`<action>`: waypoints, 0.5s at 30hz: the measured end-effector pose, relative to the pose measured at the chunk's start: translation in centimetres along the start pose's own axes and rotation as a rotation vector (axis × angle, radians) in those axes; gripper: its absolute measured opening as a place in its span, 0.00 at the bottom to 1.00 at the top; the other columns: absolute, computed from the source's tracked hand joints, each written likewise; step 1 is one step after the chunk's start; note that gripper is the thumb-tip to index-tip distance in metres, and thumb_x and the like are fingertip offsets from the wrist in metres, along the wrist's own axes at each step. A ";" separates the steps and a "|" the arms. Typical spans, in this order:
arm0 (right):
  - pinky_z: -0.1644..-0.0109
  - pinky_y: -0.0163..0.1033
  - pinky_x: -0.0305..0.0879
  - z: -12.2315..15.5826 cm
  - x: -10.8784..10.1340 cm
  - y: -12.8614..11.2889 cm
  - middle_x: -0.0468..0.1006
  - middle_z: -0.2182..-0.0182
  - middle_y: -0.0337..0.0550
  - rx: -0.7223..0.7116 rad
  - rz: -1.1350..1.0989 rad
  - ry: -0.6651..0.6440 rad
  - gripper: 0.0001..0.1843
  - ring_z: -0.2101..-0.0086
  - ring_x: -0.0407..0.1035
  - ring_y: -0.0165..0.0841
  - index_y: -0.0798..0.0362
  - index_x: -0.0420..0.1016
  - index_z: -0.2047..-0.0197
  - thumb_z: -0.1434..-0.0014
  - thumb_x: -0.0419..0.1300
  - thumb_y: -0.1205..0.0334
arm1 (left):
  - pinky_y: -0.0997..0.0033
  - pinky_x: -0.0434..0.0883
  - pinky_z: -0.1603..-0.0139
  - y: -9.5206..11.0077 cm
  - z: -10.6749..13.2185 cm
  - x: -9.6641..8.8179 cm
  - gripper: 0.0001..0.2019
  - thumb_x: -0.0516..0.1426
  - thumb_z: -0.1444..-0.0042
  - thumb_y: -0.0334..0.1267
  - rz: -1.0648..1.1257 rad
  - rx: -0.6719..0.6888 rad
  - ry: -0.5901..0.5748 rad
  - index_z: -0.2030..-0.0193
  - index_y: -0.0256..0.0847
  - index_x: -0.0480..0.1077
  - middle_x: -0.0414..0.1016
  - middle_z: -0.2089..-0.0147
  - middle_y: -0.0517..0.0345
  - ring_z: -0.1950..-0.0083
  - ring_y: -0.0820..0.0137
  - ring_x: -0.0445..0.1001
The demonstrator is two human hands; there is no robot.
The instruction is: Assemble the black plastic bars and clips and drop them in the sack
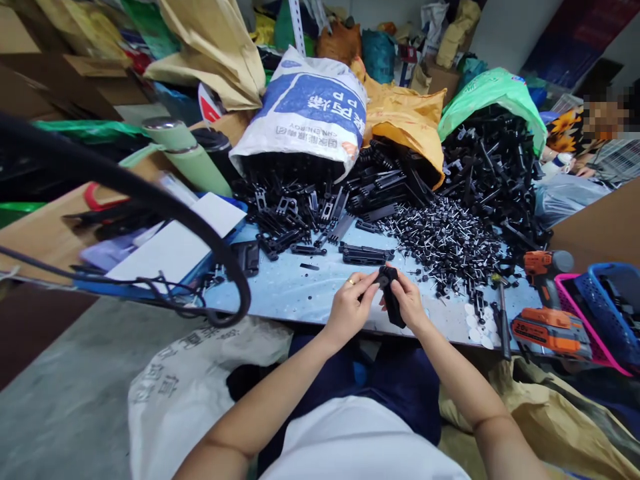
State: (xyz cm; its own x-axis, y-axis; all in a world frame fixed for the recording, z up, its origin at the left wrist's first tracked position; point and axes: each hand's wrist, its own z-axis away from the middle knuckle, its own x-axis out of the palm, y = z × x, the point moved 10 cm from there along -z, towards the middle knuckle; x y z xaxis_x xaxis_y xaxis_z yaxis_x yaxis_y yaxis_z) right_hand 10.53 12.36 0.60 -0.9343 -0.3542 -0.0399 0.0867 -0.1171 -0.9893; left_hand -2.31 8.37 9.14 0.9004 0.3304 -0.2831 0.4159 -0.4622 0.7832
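Both hands meet over the front edge of the light blue table (320, 293). Between them is a black plastic part (393, 303), long and narrow, hanging down from the fingers. My right hand (409, 299) is closed around its side. My left hand (353, 300), with a ring on one finger, pinches its upper end. Just behind the hands lie several slim black plastic pieces (365, 253) side by side. To their right spreads a heap of small screws (445, 240). The exact kind of the held part cannot be made out.
Black parts spill from a white sack (300, 113), a yellow sack (405, 107) and a green sack (495, 100). At right are a hammer (504, 320), an orange cordless drill (547, 307) and a blue basket (610, 300). A black cable (200, 227) loops at left. Another person sits far right.
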 end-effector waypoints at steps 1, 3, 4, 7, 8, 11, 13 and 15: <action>0.77 0.33 0.67 -0.2 0.0 -0.4 0.69 0.70 0.41 -0.010 -0.007 -0.007 0.38 0.79 0.64 0.25 0.52 0.58 0.39 0.48 0.53 0.40 | 0.78 0.68 0.62 0.0 0.3 0.3 0.13 0.50 0.41 0.35 0.004 -0.009 -0.013 0.55 0.33 0.71 0.70 0.66 0.52 0.64 0.74 0.70; 0.77 0.33 0.67 -0.5 -0.2 -1.4 0.70 0.65 0.44 -0.056 0.037 -0.015 0.35 0.79 0.64 0.22 0.52 0.63 0.43 0.50 0.57 0.42 | 0.77 0.68 0.64 -0.1 0.8 0.7 0.13 0.51 0.41 0.37 -0.022 -0.022 -0.022 0.55 0.34 0.71 0.70 0.67 0.53 0.66 0.74 0.70; 0.76 0.32 0.67 -0.5 -0.3 -1.9 0.70 0.62 0.45 -0.091 0.075 -0.018 0.33 0.79 0.64 0.22 0.52 0.67 0.46 0.51 0.59 0.44 | 0.77 0.68 0.65 0.0 0.9 0.8 0.13 0.51 0.41 0.37 -0.044 -0.021 -0.031 0.55 0.34 0.71 0.70 0.67 0.53 0.66 0.74 0.70; 0.75 0.32 0.67 -0.6 -0.3 -2.9 0.70 0.64 0.43 -0.175 0.162 -0.040 0.29 0.80 0.64 0.21 0.53 0.71 0.50 0.53 0.62 0.48 | 0.78 0.68 0.66 0.3 0.7 1.0 0.14 0.49 0.40 0.38 -0.096 0.003 -0.070 0.54 0.34 0.71 0.69 0.67 0.54 0.67 0.75 0.70; 0.75 0.32 0.67 -0.7 -0.3 -3.0 0.70 0.67 0.42 -0.177 0.164 -0.034 0.29 0.80 0.63 0.22 0.53 0.70 0.49 0.53 0.62 0.48 | 0.78 0.68 0.67 0.4 0.5 0.9 0.14 0.49 0.40 0.38 -0.103 0.010 -0.078 0.54 0.34 0.71 0.69 0.67 0.54 0.67 0.75 0.70; 0.77 0.33 0.66 -0.9 -0.8 -2.9 0.69 0.72 0.40 -0.132 0.143 0.017 0.33 0.82 0.62 0.23 0.55 0.67 0.45 0.51 0.59 0.45 | 0.77 0.68 0.68 0.4 0.0 0.7 0.15 0.48 0.39 0.39 -0.106 0.017 -0.085 0.54 0.34 0.71 0.69 0.68 0.54 0.68 0.74 0.70; 0.78 0.33 0.65 -1.0 -0.8 -3.4 0.70 0.70 0.42 -0.157 0.187 0.015 0.33 0.82 0.62 0.23 0.54 0.66 0.45 0.49 0.57 0.43 | 0.77 0.68 0.67 0.3 -0.2 0.7 0.15 0.48 0.39 0.39 -0.106 0.016 -0.085 0.55 0.35 0.71 0.69 0.68 0.54 0.67 0.74 0.70; 0.78 0.32 0.64 -1.0 -0.5 -4.6 0.70 0.68 0.43 -0.261 0.308 -0.033 0.30 0.80 0.62 0.23 0.54 0.68 0.46 0.48 0.56 0.44 | 0.76 0.69 0.65 0.2 -0.1 0.7 0.14 0.48 0.39 0.39 -0.113 0.017 -0.081 0.56 0.36 0.71 0.70 0.67 0.53 0.65 0.73 0.71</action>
State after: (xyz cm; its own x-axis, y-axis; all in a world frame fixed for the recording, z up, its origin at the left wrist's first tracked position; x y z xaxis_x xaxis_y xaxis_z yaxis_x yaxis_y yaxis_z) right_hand 10.22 13.97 5.07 -0.8663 -0.3661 -0.3399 0.2661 0.2375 -0.9342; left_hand -1.58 8.60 9.20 0.8549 0.3138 -0.4132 0.5166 -0.4401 0.7345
